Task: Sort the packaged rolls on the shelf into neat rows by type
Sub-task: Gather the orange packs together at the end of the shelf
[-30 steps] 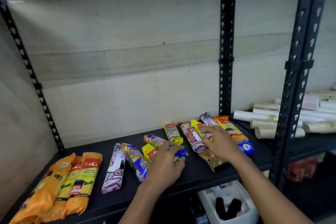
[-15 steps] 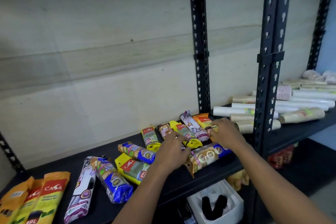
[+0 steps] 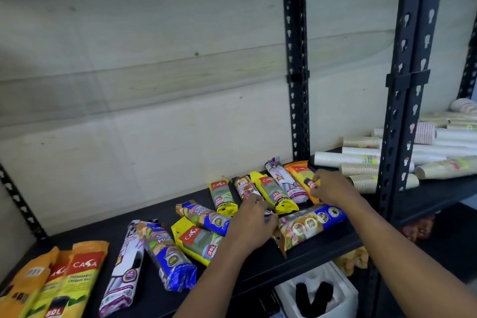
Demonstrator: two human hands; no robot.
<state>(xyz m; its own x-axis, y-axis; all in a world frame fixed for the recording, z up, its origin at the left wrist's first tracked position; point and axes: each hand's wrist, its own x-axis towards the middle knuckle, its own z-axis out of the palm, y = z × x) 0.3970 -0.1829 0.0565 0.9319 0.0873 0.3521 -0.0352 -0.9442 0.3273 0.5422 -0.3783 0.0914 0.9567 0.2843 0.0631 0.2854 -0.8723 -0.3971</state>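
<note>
Left hand [image 3: 254,217] curled on the near end of the brown-purple roll [image 3: 244,188], apparently gripping it. Right hand [image 3: 329,186] pinches the orange roll [image 3: 302,175] at the shelf's [image 3: 144,217] right end. Both rolls run front-to-back, away from the fingers.

Head cam, looking fwd and down onto a black shelf [image 3: 258,270].

Single wide-angle view, close range: both forearms enter from bottom edge, left hand [image 3: 251,222] and right hand [image 3: 331,186] mid-frame; wall [image 3: 154,85] fills top half, uprights bend w/ lens distortion at right.
</note>
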